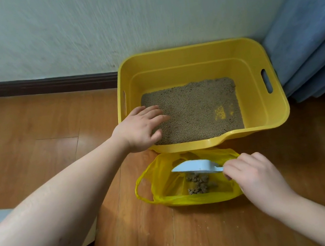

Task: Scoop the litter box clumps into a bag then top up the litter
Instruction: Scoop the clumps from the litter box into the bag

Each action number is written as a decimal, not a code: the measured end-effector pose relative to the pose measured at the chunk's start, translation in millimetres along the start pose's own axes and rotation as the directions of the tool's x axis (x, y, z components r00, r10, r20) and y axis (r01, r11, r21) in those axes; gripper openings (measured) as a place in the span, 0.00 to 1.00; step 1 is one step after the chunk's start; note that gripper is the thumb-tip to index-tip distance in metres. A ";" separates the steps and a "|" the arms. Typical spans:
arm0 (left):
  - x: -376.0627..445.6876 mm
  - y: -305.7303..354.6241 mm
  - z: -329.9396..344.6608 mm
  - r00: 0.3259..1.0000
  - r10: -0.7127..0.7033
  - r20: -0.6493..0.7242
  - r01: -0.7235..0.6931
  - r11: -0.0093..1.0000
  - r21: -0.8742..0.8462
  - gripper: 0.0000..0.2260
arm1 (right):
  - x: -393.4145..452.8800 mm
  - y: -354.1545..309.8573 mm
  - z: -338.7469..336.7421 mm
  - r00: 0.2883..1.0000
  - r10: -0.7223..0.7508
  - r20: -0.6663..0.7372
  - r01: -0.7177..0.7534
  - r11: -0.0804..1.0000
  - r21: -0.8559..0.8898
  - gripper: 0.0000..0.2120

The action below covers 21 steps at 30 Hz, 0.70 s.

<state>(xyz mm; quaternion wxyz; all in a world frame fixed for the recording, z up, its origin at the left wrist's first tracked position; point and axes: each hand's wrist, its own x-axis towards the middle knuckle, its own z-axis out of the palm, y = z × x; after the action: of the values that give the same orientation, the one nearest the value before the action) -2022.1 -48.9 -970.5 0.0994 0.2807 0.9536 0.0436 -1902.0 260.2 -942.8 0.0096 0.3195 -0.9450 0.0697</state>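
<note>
While grey-brown clumps (198,183) lie inside the yellow bag (168,186) on the wooden floor (28,133), the right hand (256,180) keeps a closed grip on the pale blue scoop (195,167) above them. Just behind, the left hand (141,128) rests open on the near left rim of the yellow litter box (254,59), holding nothing, fingers over the litter (193,108).

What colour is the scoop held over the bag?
Pale blue-white; the scoop shows in the head view, held by the right hand.
</note>
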 end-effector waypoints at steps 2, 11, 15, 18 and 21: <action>-0.3 0.1 -0.1 1.000 -0.003 -0.017 0.003 1.000 -0.002 0.27 | 8.1 0.2 -22.3 0.999 0.037 0.020 -0.038 0.999 0.035 0.06; -1.1 0.8 -0.4 1.000 -0.019 0.012 0.019 1.000 -0.007 0.28 | 56.0 46.1 -84.0 0.814 0.440 0.380 -0.542 0.811 0.220 0.13; -1.3 0.4 0.8 0.999 -0.027 0.023 0.027 1.000 -0.007 0.29 | 91.8 71.5 -54.2 0.714 0.478 0.512 -0.676 0.663 0.322 0.09; -0.3 0.2 0.5 0.999 -0.032 0.024 0.033 0.999 -0.017 0.28 | 119.8 78.9 -30.2 0.620 0.467 0.630 -0.767 0.529 0.363 0.19; 0.6 0.0 -0.1 0.999 -0.031 0.016 0.031 0.999 -0.018 0.28 | 141.3 78.0 -14.7 0.544 0.409 0.732 -0.793 0.535 0.291 0.18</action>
<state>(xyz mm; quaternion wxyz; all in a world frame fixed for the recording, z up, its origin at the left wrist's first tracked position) -2022.6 -48.5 -970.5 0.1101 0.2654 0.9566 0.0483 -2062.0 238.5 -929.2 -0.4071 -0.0596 -0.8737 0.2595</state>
